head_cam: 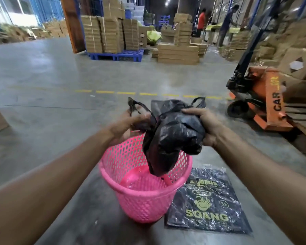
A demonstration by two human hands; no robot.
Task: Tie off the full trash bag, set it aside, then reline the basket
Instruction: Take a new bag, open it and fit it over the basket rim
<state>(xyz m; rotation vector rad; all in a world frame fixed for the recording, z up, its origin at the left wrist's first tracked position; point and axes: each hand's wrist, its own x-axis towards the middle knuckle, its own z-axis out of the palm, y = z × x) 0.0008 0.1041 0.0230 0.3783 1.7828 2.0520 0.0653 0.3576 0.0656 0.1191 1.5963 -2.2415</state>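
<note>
A pink perforated plastic basket [145, 197] stands on the concrete floor right in front of me, and its inside shows bare pink. A crumpled black plastic bag [173, 137] hangs above it, with the lower tip dipping inside the rim. My left hand [129, 124] grips the bag's left side near one handle loop. My right hand [203, 122] clutches the bunched right side. Both handle loops stick up above my hands.
A flat pack of black bags [208, 202] printed with yellow lettering lies on the floor, touching the basket's right side. An orange pallet jack [265, 103] stands at the right. Stacked cartons on a blue pallet [117, 55] and two people [201, 20] are far ahead.
</note>
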